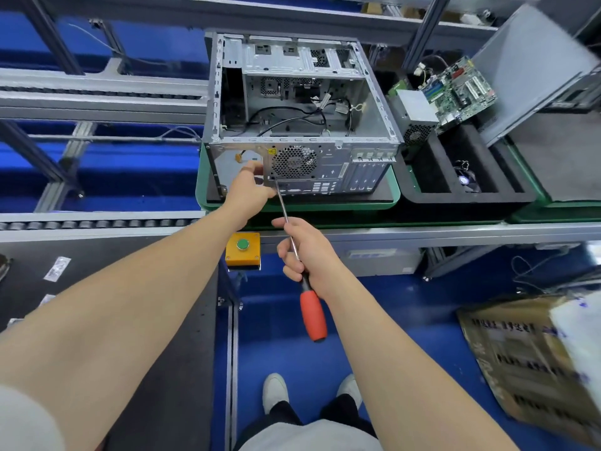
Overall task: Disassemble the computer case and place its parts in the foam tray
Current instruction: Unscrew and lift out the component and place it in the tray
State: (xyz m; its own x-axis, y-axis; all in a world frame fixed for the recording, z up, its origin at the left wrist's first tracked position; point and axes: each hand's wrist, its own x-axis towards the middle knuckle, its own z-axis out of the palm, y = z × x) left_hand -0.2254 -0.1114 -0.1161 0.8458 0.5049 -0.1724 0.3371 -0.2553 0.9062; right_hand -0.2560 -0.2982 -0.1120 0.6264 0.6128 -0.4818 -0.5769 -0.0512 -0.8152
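An open grey computer case (367, 125) lies on a green pallet (395, 196), its rear panel facing me. My left hand (250, 187) reaches to the rear panel's lower left, fingers at the metal by the fan grille (294, 161); what it pinches is hidden. My right hand (305, 252) grips the shaft of a long screwdriver (313, 315) with a red handle, whose tip touches the rear panel near the left fingers. To the right sits the black foam tray (435, 177), holding a power supply (414, 115), a green motherboard (461, 89) and a small fan (465, 181).
A grey side panel (533, 70) leans at the far right. A yellow box with a green button (243, 252) hangs below the conveyor edge. Roller rails (97, 222) run left. A cardboard box (533, 362) stands on the blue floor at right, my feet below.
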